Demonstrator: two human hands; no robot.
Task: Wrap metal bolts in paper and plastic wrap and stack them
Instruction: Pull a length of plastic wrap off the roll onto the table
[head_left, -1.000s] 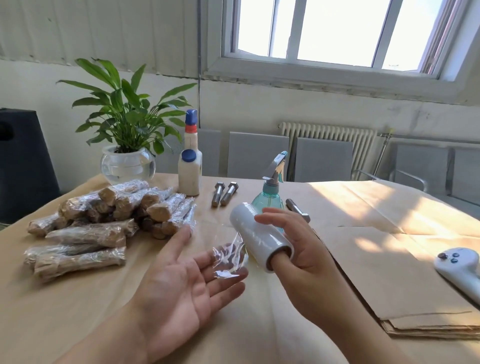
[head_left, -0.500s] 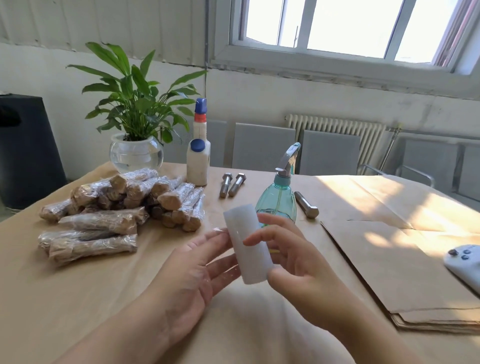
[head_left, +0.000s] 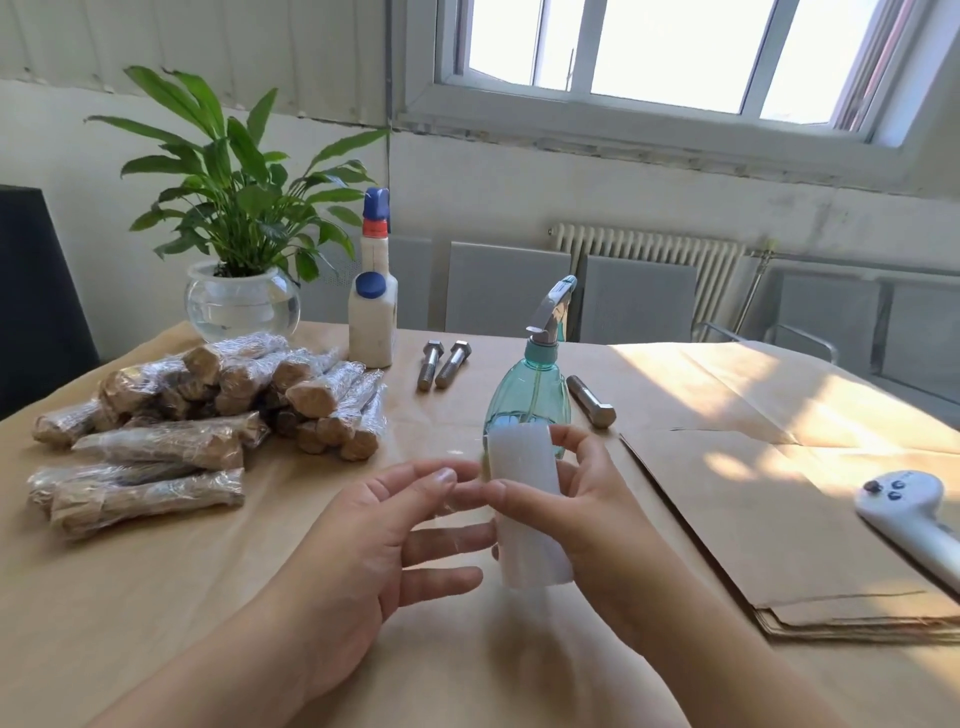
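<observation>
My right hand (head_left: 587, 509) holds a white roll of plastic wrap (head_left: 527, 499) upright above the table, fingers and thumb curled round it. My left hand (head_left: 379, 540) is beside the roll with its fingers spread and straight, the fingertips touching the roll's left side. A stack of wrapped bolts (head_left: 208, 400) lies at the left on the brown paper. Two bare metal bolts (head_left: 441, 361) lie side by side behind the hands, and a third bolt (head_left: 592, 400) lies to the right of the spray bottle.
A teal spray bottle (head_left: 530, 395) stands just behind the roll. A white glue bottle (head_left: 371, 317) and a potted plant (head_left: 241, 296) stand at the back left. A pile of brown paper sheets (head_left: 769, 509) and a white controller (head_left: 914, 509) lie at the right.
The roll has turned from pointing at me to standing upright. My left hand turned from palm up with loose film on it to fingertips at the roll's side. The view shifted slightly.
</observation>
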